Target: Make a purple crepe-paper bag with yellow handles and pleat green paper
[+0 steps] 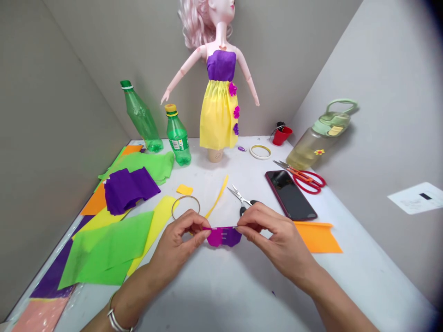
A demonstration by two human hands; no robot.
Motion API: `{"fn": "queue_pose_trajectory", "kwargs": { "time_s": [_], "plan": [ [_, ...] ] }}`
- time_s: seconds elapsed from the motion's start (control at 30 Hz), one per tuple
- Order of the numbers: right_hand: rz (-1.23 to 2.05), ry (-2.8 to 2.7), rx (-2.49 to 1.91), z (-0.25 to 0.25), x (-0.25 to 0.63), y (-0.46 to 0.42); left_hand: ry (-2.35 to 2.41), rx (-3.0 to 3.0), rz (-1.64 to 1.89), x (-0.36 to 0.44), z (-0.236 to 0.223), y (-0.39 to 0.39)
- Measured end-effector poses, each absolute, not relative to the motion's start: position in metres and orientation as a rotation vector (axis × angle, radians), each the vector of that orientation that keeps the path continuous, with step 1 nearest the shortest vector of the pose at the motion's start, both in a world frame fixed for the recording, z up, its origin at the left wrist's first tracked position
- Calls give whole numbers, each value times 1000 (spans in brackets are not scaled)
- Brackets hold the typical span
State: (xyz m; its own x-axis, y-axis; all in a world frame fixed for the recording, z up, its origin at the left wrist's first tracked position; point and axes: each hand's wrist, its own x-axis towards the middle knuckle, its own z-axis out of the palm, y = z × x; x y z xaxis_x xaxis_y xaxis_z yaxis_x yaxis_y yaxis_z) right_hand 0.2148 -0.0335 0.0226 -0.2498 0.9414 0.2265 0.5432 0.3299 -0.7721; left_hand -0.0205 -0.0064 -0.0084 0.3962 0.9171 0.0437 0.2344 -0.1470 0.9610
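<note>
Magenta crepe paper strip [221, 237] is seen in the head view, held above the table [214, 295] between both hands. Its long axis lies crosswise, left to right, and short slits are visible along its upper edge. One end is pinched by the thumb and forefinger of the left hand [178, 235]; the other end is pinched by the thumb and forefinger of the right hand [273, 233]. Both pairs of fingers are closed on the paper, and the remaining fingers are loosely curled. The strip is centred between the hands, so neither hand is nearer to it.

A thin gold wire ring [186, 207] is placed on the table just beyond the left hand, and a narrow yellow paper strip [218, 198] is laid between the hands, farther out. Small steel scissors [242, 198] are located just beyond the right hand, beside a black phone [290, 195]. An orange paper sheet [317, 237] is positioned to the right of the right hand. A green paper sheet [107, 244] is spread to the left. A doll [221, 67] in a purple and yellow paper dress is stood at the far edge of the table.
</note>
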Motion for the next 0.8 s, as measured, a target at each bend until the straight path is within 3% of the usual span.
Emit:
{"fn": "queue_pose_trajectory", "kwargs": {
  "time_s": [0.3,0.6,0.8],
  "plan": [
    [322,-2270,-1185,14,218,-36,930,2007,930,-21,-8,-5],
    [643,-2639,-1281,23,218,-43,847,2323,306,-26,-6,-6],
    [798,-2635,-1305,21,223,-42,828,2337,193,-26,-6,-8]
  ]
}}
